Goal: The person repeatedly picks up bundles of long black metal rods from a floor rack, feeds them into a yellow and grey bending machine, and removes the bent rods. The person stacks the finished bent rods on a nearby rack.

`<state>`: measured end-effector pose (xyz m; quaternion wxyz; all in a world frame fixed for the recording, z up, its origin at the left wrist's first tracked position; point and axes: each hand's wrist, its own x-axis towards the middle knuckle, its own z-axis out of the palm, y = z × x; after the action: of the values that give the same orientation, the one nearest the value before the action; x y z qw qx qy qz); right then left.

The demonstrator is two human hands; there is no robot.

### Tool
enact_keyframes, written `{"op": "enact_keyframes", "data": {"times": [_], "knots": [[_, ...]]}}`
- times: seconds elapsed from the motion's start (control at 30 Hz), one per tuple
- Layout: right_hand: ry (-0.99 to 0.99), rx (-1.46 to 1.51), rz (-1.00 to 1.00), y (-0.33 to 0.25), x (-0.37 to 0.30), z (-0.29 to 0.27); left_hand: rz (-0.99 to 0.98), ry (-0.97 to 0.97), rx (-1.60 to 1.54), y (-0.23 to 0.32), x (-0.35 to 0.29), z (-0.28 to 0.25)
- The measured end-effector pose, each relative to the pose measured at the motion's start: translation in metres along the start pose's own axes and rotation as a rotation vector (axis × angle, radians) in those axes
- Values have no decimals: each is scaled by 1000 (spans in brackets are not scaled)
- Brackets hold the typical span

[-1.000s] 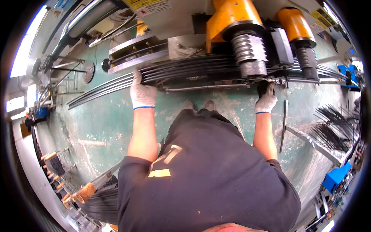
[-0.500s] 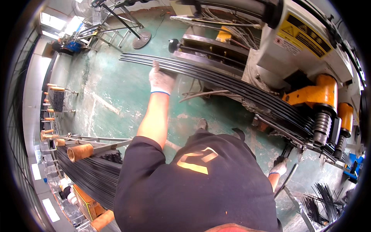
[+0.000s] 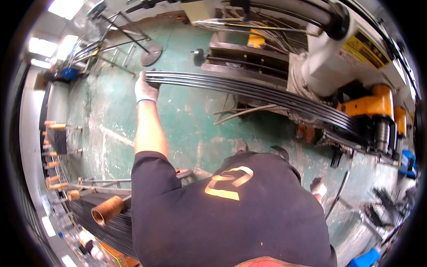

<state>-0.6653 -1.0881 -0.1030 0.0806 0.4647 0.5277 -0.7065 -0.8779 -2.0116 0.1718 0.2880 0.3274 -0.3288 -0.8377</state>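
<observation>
While one left hand (image 3: 147,90) clasps several rods (image 3: 249,86), one right hand (image 3: 319,187) — apart

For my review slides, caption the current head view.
Gloved left hand grips long black rods near one end, along a white-and-orange machine; gloved right hand apart from them.

The left arm reaches well out ahead of the body, its bare forearm (image 3: 150,129) rising nearly straight from a dark sleeve (image 3: 155,171). The gloved left hand (image 3: 147,89) continues the line of the wrist, its fingers (image 3: 143,76) curled in a grip. The gloved right hand (image 3: 318,187) hangs low, near the right side of the torso (image 3: 267,220), which hides most of that arm; how far its fingers are bent cannot be told.
</observation>
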Motion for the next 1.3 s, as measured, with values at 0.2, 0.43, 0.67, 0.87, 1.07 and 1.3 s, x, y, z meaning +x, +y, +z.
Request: {"op": "enact_keyframes", "data": {"times": [0.2, 0.43, 0.67, 0.87, 1.07, 1.3], "knots": [[-62, -550, -34, -20, 52, -44, -58, -160, 85, 9, 50, -73], [181, -111, -76, -68, -28, 78, -175, -287, 179, 19, 12, -53], [42, -156, -71, -115, 28, 89, 23, 89, -21, -54, -70, -9], [-72, -395, 124, -143, 101, 37, -299, 238, -98, -238, -172, 4], [-302, -2102, -580, -94, 255, -96, -662, 29, 80, -420, -281, 51], [12, -737, -266, -165, 184, -56, -702, -87, 375, -440, -296, 112]]}}
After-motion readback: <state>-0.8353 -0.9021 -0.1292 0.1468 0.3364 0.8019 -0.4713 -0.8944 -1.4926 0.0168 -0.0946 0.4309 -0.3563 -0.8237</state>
